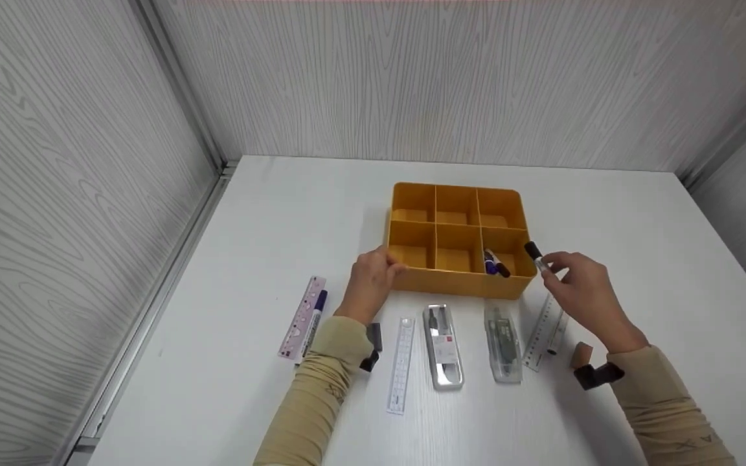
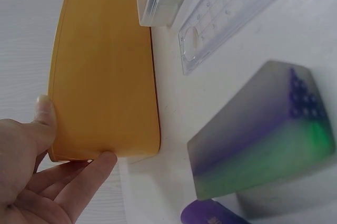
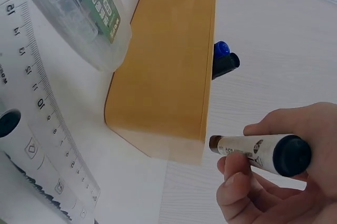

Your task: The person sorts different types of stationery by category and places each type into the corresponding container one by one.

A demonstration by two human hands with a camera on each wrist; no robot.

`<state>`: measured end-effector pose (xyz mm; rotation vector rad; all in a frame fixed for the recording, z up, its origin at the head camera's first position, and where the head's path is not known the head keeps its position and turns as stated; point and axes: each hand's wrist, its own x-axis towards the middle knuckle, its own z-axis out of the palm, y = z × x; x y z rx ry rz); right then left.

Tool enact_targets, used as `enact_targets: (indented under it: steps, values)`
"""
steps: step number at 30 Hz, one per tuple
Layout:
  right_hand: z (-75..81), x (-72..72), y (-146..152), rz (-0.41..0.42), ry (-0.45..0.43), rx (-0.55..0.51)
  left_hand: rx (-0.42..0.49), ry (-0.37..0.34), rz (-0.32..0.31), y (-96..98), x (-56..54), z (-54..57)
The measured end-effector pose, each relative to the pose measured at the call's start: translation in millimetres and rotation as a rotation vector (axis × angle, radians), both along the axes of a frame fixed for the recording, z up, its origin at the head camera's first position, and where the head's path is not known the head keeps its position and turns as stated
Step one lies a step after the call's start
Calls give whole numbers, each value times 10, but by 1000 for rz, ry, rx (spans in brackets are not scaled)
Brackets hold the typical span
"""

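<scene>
A yellow six-compartment box [image 1: 454,281] stands on the white table. My left hand [image 1: 368,285] grips its front left corner, thumb at the upper rim and fingers against the end wall in the left wrist view. My right hand [image 1: 577,281] pinches a black-capped whiteboard marker [image 3: 245,149] between thumb and fingers. That marker is tilted just beside the box's front right corner. Two markers, one blue-capped [image 1: 490,264] and one black-capped [image 1: 502,268], lean inside the front right compartment.
Before the box lie a clear ruler [image 1: 401,366], a metal tin [image 1: 443,349], a clear plastic case [image 1: 503,343], another ruler [image 1: 540,333] and a marker [image 1: 558,333]. Left are a pink ruler [image 1: 302,317] and purple-capped marker [image 1: 313,323]. A blurred green-purple block [image 2: 258,134] shows near my left hand.
</scene>
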<state>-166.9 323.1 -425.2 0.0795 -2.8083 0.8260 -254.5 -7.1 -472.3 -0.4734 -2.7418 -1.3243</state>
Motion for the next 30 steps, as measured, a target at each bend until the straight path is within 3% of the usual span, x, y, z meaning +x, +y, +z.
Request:
enact_targets:
  steps: [14, 24, 30]
  values:
    - [51, -196, -118, 40, -147, 11, 7, -61, 4, 47, 21, 14]
    - [47, -323, -221, 96, -190, 3, -2, -34, 18, 40, 41, 18]
    - [45, -441, -283, 95, -229, 26, -24, -60, 32, 46, 62, 18]
